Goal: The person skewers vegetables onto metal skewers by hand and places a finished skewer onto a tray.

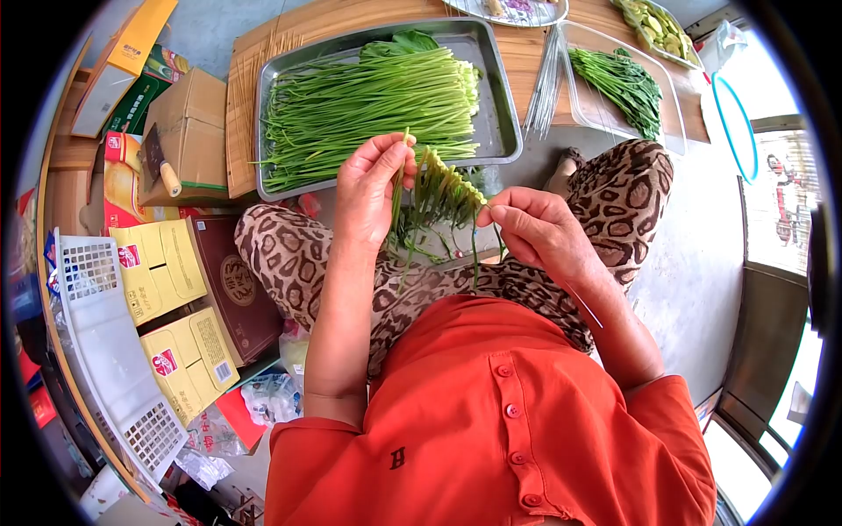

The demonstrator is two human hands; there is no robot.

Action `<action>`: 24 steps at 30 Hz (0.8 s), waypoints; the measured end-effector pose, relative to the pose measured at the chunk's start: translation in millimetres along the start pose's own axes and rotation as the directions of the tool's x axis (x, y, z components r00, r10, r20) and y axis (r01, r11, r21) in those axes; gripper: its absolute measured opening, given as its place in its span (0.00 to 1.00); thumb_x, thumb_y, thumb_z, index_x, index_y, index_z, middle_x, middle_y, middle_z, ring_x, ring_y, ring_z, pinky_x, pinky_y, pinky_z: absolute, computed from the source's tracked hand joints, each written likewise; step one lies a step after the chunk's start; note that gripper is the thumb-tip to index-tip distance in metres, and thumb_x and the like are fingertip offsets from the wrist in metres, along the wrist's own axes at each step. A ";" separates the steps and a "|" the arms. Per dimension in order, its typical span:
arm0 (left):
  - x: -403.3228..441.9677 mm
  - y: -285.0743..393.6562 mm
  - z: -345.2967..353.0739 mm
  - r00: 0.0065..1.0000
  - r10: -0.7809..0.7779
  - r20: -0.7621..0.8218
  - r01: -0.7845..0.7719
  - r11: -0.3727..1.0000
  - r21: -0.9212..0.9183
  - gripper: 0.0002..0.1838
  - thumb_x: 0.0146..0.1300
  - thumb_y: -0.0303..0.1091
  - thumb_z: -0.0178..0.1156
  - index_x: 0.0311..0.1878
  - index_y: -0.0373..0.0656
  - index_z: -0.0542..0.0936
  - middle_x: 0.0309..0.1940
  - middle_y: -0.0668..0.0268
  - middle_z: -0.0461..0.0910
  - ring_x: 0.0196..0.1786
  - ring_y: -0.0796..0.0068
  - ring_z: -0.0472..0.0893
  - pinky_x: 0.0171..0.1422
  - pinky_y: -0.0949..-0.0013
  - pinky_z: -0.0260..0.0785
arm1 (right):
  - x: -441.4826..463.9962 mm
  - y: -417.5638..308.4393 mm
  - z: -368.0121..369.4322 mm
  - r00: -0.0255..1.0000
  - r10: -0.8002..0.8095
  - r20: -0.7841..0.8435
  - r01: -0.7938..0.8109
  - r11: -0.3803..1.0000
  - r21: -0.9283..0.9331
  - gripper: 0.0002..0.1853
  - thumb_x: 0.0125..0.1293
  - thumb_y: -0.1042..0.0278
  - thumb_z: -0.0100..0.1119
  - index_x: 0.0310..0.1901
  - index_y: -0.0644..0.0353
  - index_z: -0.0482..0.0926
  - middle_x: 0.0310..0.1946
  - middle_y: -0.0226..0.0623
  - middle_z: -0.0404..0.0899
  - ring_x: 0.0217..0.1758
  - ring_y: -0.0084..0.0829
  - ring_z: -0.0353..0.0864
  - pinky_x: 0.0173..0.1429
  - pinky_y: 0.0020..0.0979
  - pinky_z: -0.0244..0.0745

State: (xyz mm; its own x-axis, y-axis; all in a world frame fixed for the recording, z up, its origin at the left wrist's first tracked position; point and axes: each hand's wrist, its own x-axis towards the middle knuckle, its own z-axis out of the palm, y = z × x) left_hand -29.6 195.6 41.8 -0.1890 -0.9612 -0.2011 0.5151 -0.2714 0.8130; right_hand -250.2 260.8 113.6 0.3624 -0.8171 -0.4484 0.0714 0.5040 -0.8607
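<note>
My left hand [375, 180] is closed in a pinch on a green chive stalk [396, 186], its pale end showing above the fingertips. My right hand [535, 226] grips a thin metal skewer [589, 309], whose tail sticks out below the wrist side of the hand. Along the skewer's other part, between both hands, hangs a row of threaded chives [443, 195] with their leaves drooping over my lap. Just beyond the hands, a metal tray [502, 123] holds a broad layer of loose chives [368, 110].
On the wooden table [526, 44] lie a bundle of metal skewers [547, 81] and a clear tray [671, 110] with bunched greens [618, 83]. A patterned plate [526, 10] stands at the back. Cardboard boxes [189, 123] and a white plastic basket [110, 324] are at left.
</note>
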 end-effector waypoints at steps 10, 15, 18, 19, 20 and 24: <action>-0.1 -1.4 -0.5 1.000 -0.004 -0.010 0.004 1.000 -0.005 0.09 0.65 0.29 0.61 0.46 0.39 0.78 0.38 0.69 0.80 0.36 0.80 0.77 0.38 0.75 0.68 | -0.5 0.8 0.8 1.000 0.003 -0.004 -0.003 1.000 -0.002 0.12 0.74 0.64 0.49 0.40 0.63 0.79 0.14 0.16 0.59 0.15 0.10 0.53 0.20 0.19 0.46; -0.4 -0.8 -0.7 1.000 -0.012 -0.020 0.012 1.000 0.016 0.09 0.64 0.29 0.61 0.46 0.38 0.79 0.38 0.68 0.81 0.36 0.80 0.77 0.38 0.76 0.68 | -0.2 3.0 -0.2 1.000 -0.003 0.008 0.003 1.000 0.007 0.13 0.73 0.63 0.49 0.40 0.64 0.78 0.14 0.17 0.60 0.14 0.10 0.52 0.19 0.17 0.45; -0.2 -1.2 -0.4 0.999 0.005 -0.038 -0.005 1.000 0.020 0.09 0.64 0.29 0.62 0.45 0.37 0.80 0.37 0.68 0.82 0.34 0.82 0.77 0.36 0.77 0.68 | 0.0 4.0 -0.4 1.000 -0.008 0.009 0.008 1.000 0.001 0.13 0.73 0.63 0.49 0.40 0.64 0.78 0.14 0.17 0.60 0.14 0.10 0.52 0.19 0.18 0.45; -0.2 -1.1 -1.1 1.000 0.005 -0.031 -0.004 1.000 0.019 0.09 0.64 0.29 0.62 0.45 0.37 0.81 0.37 0.68 0.82 0.34 0.82 0.77 0.36 0.77 0.68 | 0.0 3.8 -0.2 1.000 -0.007 0.009 0.007 1.000 0.001 0.13 0.73 0.63 0.49 0.40 0.64 0.78 0.14 0.17 0.60 0.14 0.10 0.52 0.19 0.18 0.45; -0.2 -1.0 -1.8 1.000 0.004 -0.024 -0.003 1.000 0.018 0.09 0.63 0.29 0.63 0.45 0.36 0.81 0.36 0.68 0.82 0.33 0.82 0.77 0.36 0.77 0.68 | -0.1 3.3 0.2 1.000 -0.005 0.006 0.005 1.000 -0.002 0.13 0.73 0.63 0.49 0.40 0.63 0.78 0.14 0.17 0.60 0.14 0.10 0.52 0.19 0.18 0.45; -0.5 -1.2 -4.9 1.000 -0.004 -0.022 0.004 1.000 0.026 0.09 0.63 0.29 0.63 0.44 0.36 0.81 0.36 0.68 0.82 0.34 0.81 0.77 0.36 0.77 0.68 | 0.0 2.6 1.4 1.000 0.003 0.002 -0.003 1.000 -0.003 0.12 0.73 0.63 0.50 0.40 0.63 0.78 0.14 0.16 0.60 0.14 0.10 0.52 0.19 0.18 0.45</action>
State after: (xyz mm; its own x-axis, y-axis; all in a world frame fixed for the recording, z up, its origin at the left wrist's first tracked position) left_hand -26.1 196.2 38.3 -0.1725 -0.9611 -0.2159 0.4927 -0.2740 0.8259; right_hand -248.7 262.5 111.7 0.3641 -0.8151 -0.4507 0.0678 0.5058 -0.8600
